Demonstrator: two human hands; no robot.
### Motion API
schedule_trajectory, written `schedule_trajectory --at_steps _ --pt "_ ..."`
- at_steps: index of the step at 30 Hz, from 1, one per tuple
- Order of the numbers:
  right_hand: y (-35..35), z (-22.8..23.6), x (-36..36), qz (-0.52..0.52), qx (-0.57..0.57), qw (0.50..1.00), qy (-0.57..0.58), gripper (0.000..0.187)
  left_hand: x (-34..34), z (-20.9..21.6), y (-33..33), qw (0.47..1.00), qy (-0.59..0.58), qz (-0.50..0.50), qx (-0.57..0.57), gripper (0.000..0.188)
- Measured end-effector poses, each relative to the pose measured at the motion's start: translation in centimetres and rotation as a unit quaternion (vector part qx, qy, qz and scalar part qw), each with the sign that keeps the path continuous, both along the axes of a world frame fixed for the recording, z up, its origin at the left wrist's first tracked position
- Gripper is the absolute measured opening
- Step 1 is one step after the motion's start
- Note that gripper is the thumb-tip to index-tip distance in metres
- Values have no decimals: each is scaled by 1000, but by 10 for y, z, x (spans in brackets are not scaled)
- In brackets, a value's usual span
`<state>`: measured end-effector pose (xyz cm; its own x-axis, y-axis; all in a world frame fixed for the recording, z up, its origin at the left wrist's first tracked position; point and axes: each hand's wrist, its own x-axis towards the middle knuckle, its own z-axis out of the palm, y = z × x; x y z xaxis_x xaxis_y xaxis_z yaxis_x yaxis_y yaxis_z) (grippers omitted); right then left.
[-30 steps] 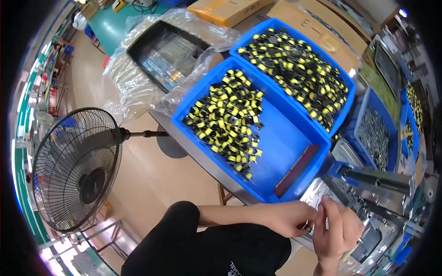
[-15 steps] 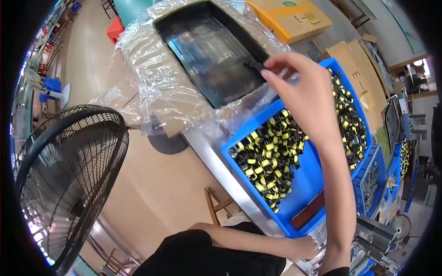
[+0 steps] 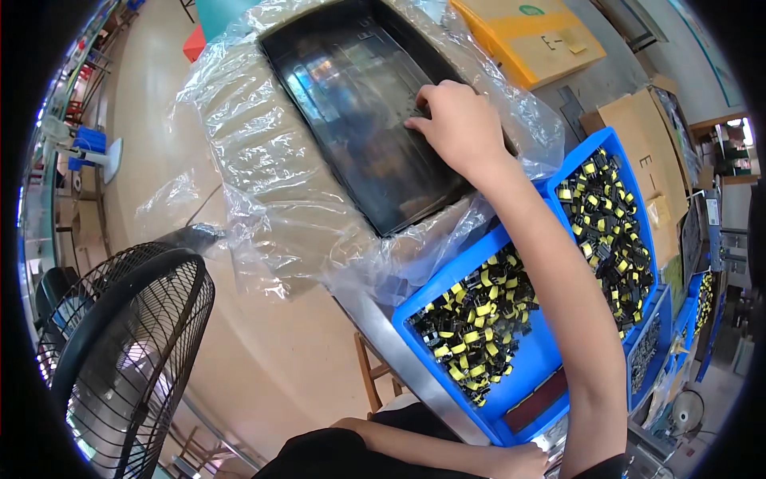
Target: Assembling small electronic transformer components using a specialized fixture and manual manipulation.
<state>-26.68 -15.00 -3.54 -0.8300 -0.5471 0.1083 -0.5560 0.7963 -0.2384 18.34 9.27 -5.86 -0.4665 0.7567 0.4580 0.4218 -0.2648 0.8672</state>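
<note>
My right hand is over a shallow black tray, thumb and forefinger curled toward each other. Whatever lies between the fingertips is too dark to make out against the tray. Clear plastic film spreads around the tray. Under my right forearm is a blue bin with many small black-and-yellow parts piled in it. At the lower edge, near the bin's close end, my left hand is closed, and its fingertips are hidden.
A black wire-cage fan stands at the left. Cardboard boxes sit at the back right. Another blue bin with small grey parts is on the right. The metal table edge runs beside the bin, with a wooden stool below.
My right hand has moved from the tray's right rim to the left, over its inside. The tray and bins sit lower in view as the head view shifted.
</note>
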Motion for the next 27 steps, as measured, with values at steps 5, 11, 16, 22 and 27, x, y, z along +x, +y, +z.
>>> schedule_trajectory --at_steps 5,11,16,22,27 --pt "-1 -6 -1 -39 -49 996 -56 19 1 1 2 999 -34 7 3 41" --pt "-3 0 11 -13 -105 992 -75 20 -3 5 -4 1000 -21 0 -9 40" --pt "13 22 21 15 -236 965 -112 17 -10 10 -11 999 12 -23 -24 28" --pt "30 31 45 27 -274 940 -201 16 -14 -13 -5 993 66 -94 -32 31" --pt "42 39 58 9 -291 937 -193 18 -43 12 -24 994 -12 -107 -35 22"
